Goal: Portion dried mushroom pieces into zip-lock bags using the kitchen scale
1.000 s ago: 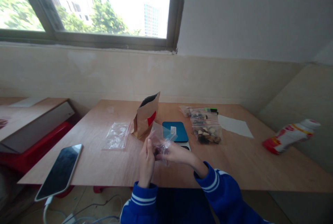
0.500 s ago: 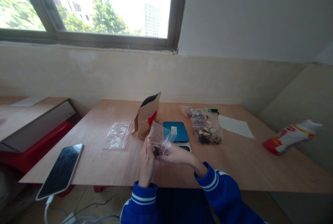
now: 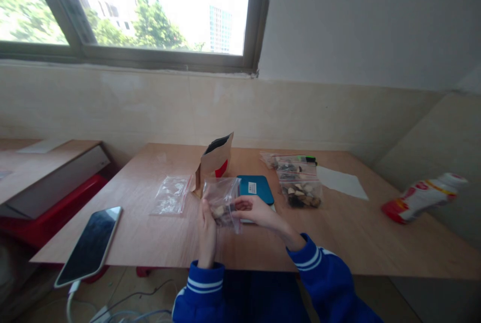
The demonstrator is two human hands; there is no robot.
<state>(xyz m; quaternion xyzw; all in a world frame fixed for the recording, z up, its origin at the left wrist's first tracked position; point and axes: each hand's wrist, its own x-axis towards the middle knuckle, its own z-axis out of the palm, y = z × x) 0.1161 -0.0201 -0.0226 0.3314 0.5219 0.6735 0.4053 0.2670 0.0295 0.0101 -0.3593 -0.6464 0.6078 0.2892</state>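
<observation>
My left hand (image 3: 207, 228) is closed on the left side of a clear zip bag (image 3: 221, 205) with brownish pieces inside. On the bag's right edge, the fingers of my right hand (image 3: 255, 210) are pinched together. Behind the bag stands an open brown paper pouch (image 3: 216, 163) with a red mark. A blue-topped scale (image 3: 261, 188) lies just beyond my right hand, its front partly covered by that hand. Several filled zip bags (image 3: 302, 194) lie to the right of the scale, and flat clear bags (image 3: 171, 195) lie left of the pouch.
A phone (image 3: 90, 245) with a cable plugged in lies at the table's left front edge. A white paper (image 3: 341, 182) and a green-and-black pen (image 3: 311, 159) are near the filled bags. A red-and-white bottle (image 3: 423, 198) is at the right.
The bag between my hands has turned and spread out, now facing me more broadly. My right hand has moved slightly right and up, to the bag's edge.
</observation>
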